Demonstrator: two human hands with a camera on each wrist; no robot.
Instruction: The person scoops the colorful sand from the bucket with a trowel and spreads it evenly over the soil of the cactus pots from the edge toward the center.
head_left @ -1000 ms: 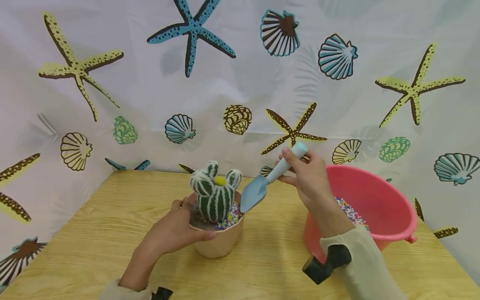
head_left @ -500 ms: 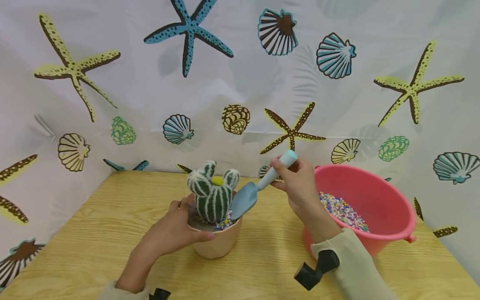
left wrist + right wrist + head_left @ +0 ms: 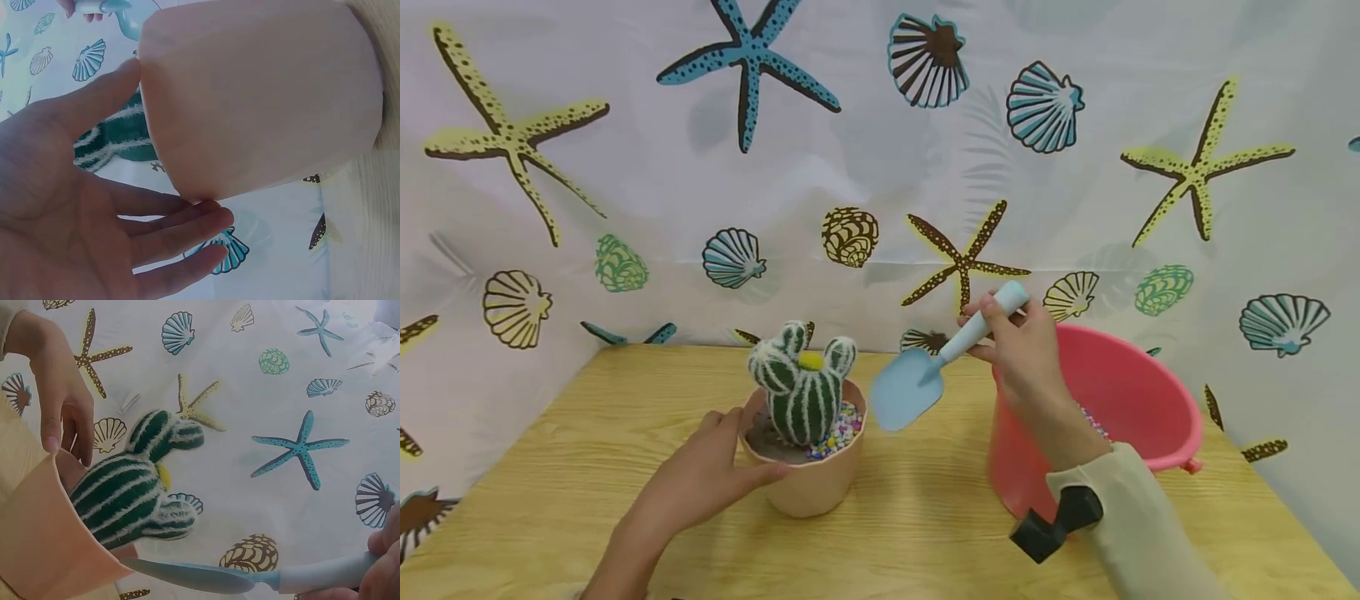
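A knitted green cactus [image 3: 806, 406] with white stripes and a yellow top stands in a peach flowerpot [image 3: 815, 490]. Colourful beads [image 3: 844, 429] lie to its right on the pot's grey fill. My left hand [image 3: 688, 475] holds the pot's rim at the left, thumb in front and fingers behind; in the left wrist view the fingertips [image 3: 212, 215] touch the rim. Just right of the pot, my right hand [image 3: 1026, 354] grips the handle of a light blue trowel [image 3: 907, 389]. Its blade points down-left, with no beads visible on it.
A pink bucket [image 3: 1157, 400] stands to the right, partly behind my right forearm, with more beads [image 3: 1093, 422] inside. Everything sits on a wood-grain table [image 3: 917, 533]. A white sheet [image 3: 865, 150] printed with starfish and shells rises behind.
My right hand dips the trowel to the pot's right rim, then lifts it away to the right, its blade turned. The left hand stays at the pot. The whole view shifts slightly.
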